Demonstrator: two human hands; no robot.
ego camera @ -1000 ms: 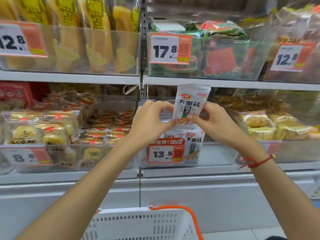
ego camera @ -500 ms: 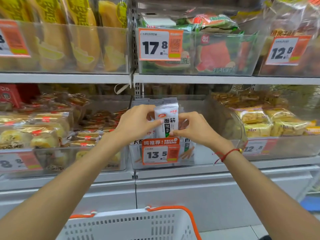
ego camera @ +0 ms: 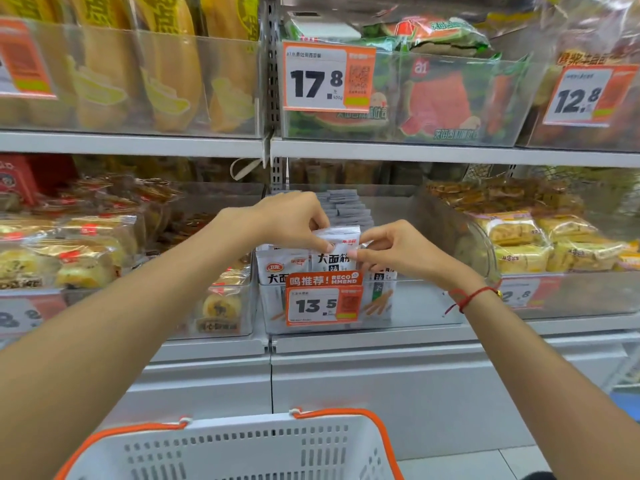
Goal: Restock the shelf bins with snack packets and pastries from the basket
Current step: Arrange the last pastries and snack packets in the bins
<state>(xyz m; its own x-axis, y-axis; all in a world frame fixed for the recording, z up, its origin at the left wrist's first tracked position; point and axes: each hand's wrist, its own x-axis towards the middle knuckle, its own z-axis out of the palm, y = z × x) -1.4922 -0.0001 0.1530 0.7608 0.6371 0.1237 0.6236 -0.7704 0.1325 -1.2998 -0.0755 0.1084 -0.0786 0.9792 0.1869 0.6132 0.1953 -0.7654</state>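
You've got the white packet [ego camera: 335, 249] upright at the front of the middle bin [ego camera: 426, 306], its lower part down among other white packets [ego camera: 282, 268]. Your left hand [ego camera: 287, 220] pinches its top left corner, fingers curled, wrist arched over the bin. Your right hand [ego camera: 391, 249] pinches the right edge. Grey packets [ego camera: 346, 207] are stacked behind. Price tag [ego camera: 323, 299] on the bin's front. Pastries [ego camera: 519, 244] fill the bin to the right. The white basket [ego camera: 242, 448] sits below your arms.
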